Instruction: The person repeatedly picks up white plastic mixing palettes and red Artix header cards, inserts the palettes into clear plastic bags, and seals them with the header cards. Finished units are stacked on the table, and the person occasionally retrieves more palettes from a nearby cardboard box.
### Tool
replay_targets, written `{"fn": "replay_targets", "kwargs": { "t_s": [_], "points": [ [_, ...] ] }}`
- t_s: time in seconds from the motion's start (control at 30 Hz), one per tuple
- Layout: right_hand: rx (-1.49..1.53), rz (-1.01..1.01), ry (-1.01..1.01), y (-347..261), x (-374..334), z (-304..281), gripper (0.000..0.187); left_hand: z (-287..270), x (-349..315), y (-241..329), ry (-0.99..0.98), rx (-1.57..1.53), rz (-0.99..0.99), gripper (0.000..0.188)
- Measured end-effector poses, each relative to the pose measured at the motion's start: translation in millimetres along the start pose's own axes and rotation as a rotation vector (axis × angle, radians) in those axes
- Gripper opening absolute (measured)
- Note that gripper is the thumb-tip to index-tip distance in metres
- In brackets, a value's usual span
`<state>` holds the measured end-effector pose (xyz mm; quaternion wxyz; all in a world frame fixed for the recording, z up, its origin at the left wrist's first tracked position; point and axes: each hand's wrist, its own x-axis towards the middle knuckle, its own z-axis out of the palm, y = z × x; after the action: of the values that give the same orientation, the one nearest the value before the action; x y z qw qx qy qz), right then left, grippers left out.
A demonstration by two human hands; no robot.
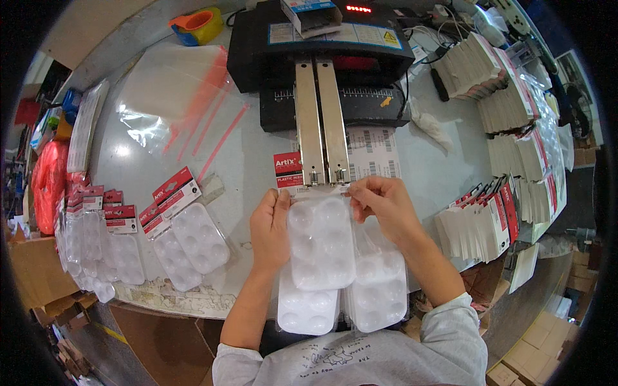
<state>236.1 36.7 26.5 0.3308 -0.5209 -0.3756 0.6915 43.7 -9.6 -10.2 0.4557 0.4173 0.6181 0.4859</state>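
A white plastic paint palette (pixel 322 241) with round wells, in a clear bag, lies before me under the two long metal arms (pixel 322 116) of a black stapling machine (pixel 322 48). My left hand (pixel 271 222) is closed on the bag's upper left edge. Thumb and fingers of my right hand (pixel 380 202) pinch its upper right corner. The top of the bag meets the tips of the metal arms, beside a red and white header card (pixel 288 168). More bagged palettes (pixel 378 289) lie beneath it at the table's front edge.
Finished carded palettes (pixel 201 235) lie at the left, with several more heaped farther left. Clear bags with red strips (pixel 174 90) spread behind them, near a tape dispenser (pixel 196 27). Stacks of header cards (pixel 473 222) line the right side. Printed sheets (pixel 373 151) lie under the machine.
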Motion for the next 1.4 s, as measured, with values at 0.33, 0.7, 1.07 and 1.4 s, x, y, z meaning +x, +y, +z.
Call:
{"fn": "replay_targets", "kwargs": {
  "t_s": [0.33,0.7,1.07,1.4],
  "points": [
    [-0.05,-0.031,0.022,23,8,-15,0.015,3,0,-10,0.009,-0.038,-0.032,0.027],
    [-1.415,-0.639,0.954,-89,-114,-111,0.053,-94,-18,45,0.447,1.073,0.208,0.023],
    [-1.019,-0.461,0.85,-82,-130,-88,0.042,-24,-88,36,0.043,0.023,0.003,0.014],
    [-0.831,-0.442,-0.161,-54,-69,24,0.027,-17,-87,61,-0.21,-0.159,-0.136,0.015]
  ]
}}
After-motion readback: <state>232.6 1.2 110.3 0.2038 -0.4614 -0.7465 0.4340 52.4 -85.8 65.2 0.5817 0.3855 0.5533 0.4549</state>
